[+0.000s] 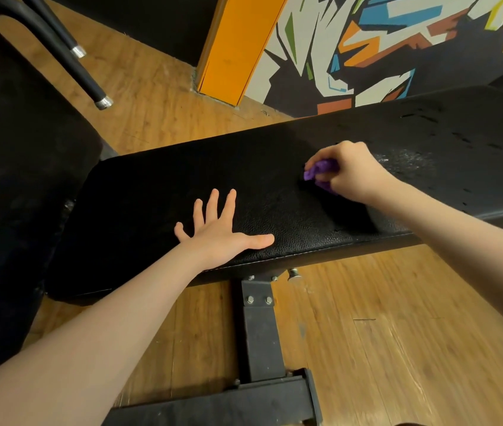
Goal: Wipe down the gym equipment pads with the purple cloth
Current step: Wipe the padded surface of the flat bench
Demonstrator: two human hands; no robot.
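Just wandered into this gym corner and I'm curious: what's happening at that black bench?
A person is cleaning the black bench pad. Their right hand grips a bunched purple cloth against the middle of the pad, while the left hand rests flat on it with fingers spread. Just past the cloth, the pad shows a whitish smudge and worn marks. The bench stands on a wooden floor beside a painted wall.
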